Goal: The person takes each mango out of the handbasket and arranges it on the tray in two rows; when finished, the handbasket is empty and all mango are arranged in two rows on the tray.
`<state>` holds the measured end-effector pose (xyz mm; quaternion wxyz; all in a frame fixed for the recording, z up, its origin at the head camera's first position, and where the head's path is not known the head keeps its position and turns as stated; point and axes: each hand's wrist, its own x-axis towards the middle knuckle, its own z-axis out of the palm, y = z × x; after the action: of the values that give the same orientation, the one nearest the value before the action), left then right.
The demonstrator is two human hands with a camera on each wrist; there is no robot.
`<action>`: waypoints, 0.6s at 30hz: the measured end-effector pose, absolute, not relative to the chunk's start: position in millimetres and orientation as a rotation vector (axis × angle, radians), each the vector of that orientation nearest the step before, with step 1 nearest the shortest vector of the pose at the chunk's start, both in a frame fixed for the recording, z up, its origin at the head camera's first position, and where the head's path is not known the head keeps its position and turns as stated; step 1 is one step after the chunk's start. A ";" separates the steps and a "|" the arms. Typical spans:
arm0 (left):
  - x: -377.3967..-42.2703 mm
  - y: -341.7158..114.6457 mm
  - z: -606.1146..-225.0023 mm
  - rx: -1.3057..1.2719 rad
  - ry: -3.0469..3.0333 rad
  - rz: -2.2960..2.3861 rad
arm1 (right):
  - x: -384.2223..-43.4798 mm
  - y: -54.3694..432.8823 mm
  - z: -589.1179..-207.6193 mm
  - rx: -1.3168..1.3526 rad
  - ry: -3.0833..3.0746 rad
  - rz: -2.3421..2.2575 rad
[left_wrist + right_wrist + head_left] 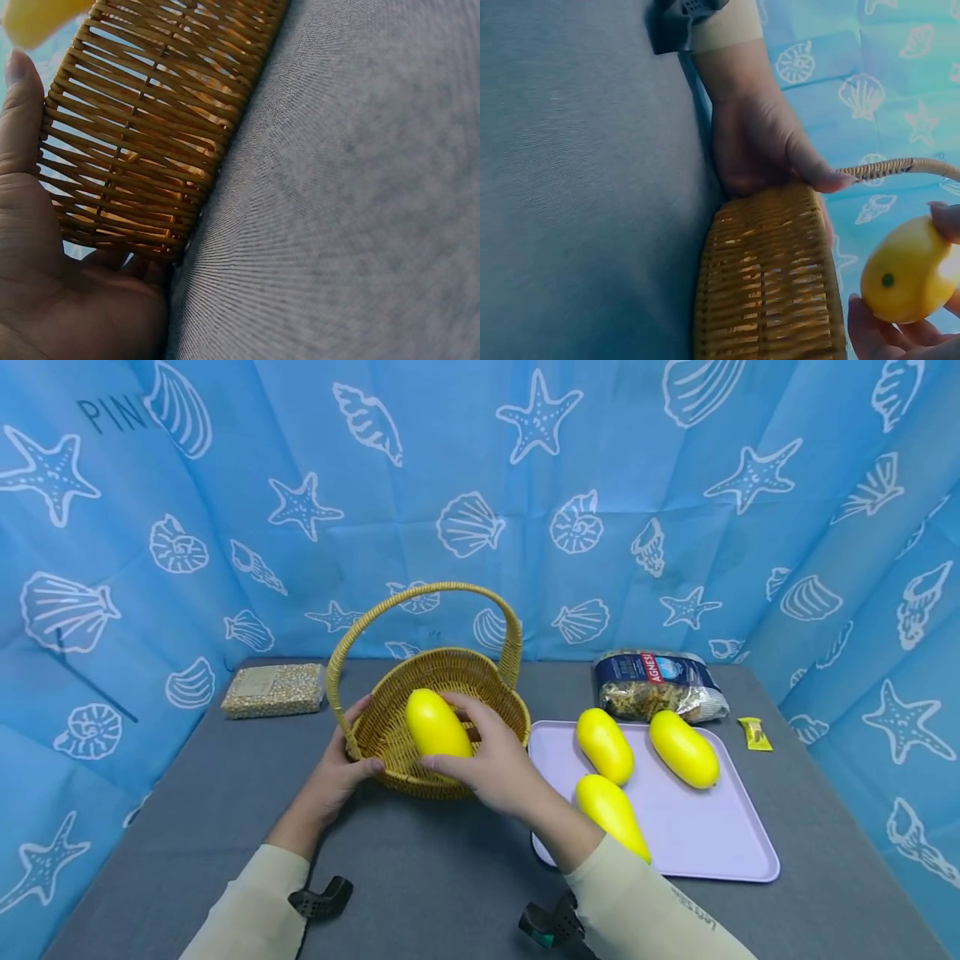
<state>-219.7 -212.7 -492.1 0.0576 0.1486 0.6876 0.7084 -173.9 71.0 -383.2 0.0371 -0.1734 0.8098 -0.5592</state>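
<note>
A wicker basket (386,714) with a tall arched handle stands on the grey table. My left hand (335,777) grips its left side, with the thumb over the rim and the fingers round the outer wall, as the left wrist view also shows. In my right hand (497,762) is a smooth yellow mango (437,724), pinched between thumb and fingers over the basket's opening. The right wrist view shows a small green spot on the end of that mango (904,274), which is above the rim there. The mango hides part of the basket's inside.
To the right, a lilac tray (705,843) bears three more yellow mangoes (684,749). Behind it lies a pasta bag (660,685), with a small yellow packet (754,734) at its right. A clear bag of grains (273,691) lies left of the basket. A blue curtain (465,460) hangs behind.
</note>
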 end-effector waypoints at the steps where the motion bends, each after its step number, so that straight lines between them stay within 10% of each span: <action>1: -219.8 -213.0 -492.0 0.457 2.089 2.145 | -170.8 75.7 -382.8 -0.526 2.481 -1.729; 18: -220.1 -215.3 -495.6 0.493 2.073 2.160 | -122.2 166.0 -379.9 -0.378 2.483 -1.819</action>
<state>-220.1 -215.3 -495.6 0.0537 0.1624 0.6822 0.7109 -122.2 166.0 -379.9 0.0202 -0.1218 0.8004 -0.5866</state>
